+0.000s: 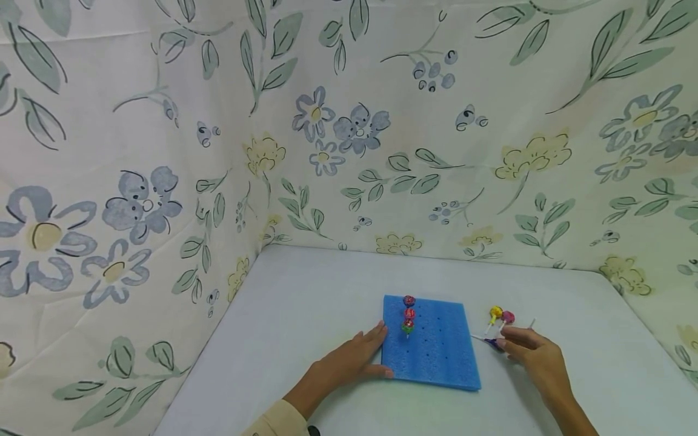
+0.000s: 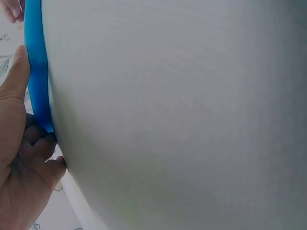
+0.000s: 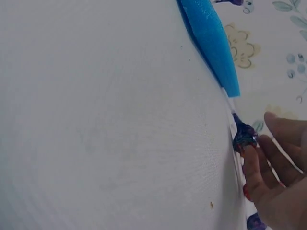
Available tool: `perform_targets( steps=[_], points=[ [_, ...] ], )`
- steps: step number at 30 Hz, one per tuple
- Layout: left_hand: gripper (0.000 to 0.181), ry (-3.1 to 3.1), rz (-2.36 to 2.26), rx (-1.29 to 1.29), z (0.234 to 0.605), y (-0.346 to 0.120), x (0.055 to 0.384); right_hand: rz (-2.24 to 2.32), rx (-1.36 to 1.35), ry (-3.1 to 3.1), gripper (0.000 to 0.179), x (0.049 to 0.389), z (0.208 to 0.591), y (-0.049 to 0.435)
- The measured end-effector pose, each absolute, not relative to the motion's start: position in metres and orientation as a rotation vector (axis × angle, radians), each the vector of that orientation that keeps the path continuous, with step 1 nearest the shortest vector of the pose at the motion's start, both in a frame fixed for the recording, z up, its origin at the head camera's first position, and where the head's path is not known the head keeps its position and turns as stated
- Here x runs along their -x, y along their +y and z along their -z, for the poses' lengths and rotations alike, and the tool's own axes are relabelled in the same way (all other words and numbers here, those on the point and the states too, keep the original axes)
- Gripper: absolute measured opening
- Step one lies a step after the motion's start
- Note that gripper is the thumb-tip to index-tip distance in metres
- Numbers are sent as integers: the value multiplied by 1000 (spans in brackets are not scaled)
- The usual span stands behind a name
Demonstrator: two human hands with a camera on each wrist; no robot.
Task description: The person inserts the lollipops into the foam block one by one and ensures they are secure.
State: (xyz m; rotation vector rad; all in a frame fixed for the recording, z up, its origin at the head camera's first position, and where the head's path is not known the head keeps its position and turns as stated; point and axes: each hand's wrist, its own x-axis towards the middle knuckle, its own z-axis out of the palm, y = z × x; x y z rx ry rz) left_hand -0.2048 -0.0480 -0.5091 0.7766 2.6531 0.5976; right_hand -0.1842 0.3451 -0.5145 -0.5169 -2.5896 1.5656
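The left hand (image 1: 351, 360), its fingers extended and thumb spread, rests against the left side of a blue, rectangular foam block (image 1: 442, 363). The right hand (image 1: 537, 357) touches a dark-wrapped, round lollipop (image 3: 244, 134) just beside the block's right edge; whether it pinches it cannot be told. Three red-and-multicoloured lollipops (image 1: 409, 313) stand in the block's far left part. A yellow lollipop (image 1: 495, 312) and a pink lollipop (image 1: 508, 317) lie beyond the right hand on the white desk (image 1: 305, 297).

Matt foam block (image 1: 434, 344), glossy lollipop wrappers (image 1: 409, 313), cloth backdrop (image 1: 382, 203)
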Motion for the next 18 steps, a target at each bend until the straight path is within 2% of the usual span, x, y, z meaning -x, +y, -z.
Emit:
perform_targets(
  steps=[18],
  points=[
    [98,2654,-602,-785,510,-48,205,-1338,503,-2790,50,190,519,349]
  ],
)
